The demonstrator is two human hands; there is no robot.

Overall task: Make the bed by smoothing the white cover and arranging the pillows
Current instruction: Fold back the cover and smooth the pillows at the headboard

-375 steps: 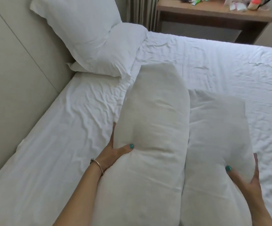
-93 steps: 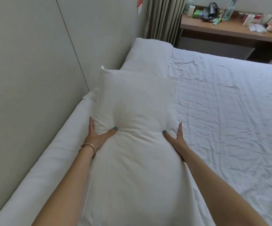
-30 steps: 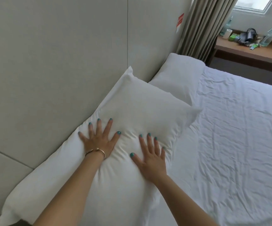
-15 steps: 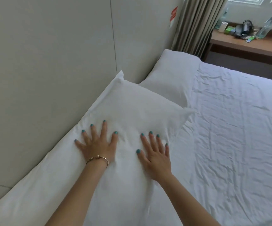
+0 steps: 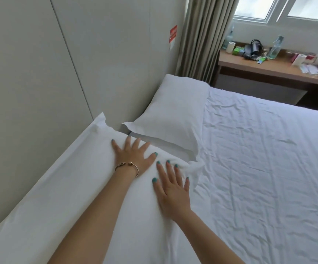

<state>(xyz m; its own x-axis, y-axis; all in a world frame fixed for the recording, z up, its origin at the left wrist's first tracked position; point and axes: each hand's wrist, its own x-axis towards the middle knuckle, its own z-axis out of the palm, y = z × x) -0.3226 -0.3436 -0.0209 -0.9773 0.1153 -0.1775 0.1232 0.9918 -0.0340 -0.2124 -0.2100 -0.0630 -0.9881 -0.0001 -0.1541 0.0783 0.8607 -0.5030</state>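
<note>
Both hands are laid flat with fingers spread, nothing gripped: the left hand [image 5: 133,157] and the right hand [image 5: 171,189] are pressed side by side on the near white fabric pillow [image 5: 74,197]. Beneath it the wrinkled white bed cover [image 5: 259,168] is spread, reaching to the right of the hands. Two pillows are counted along the grey panelled wall [image 5: 40,63]; the far white pillow [image 5: 175,115] is seen just beyond the fingertips. A thin gold bangle [image 5: 127,166] is worn on the left wrist.
</note>
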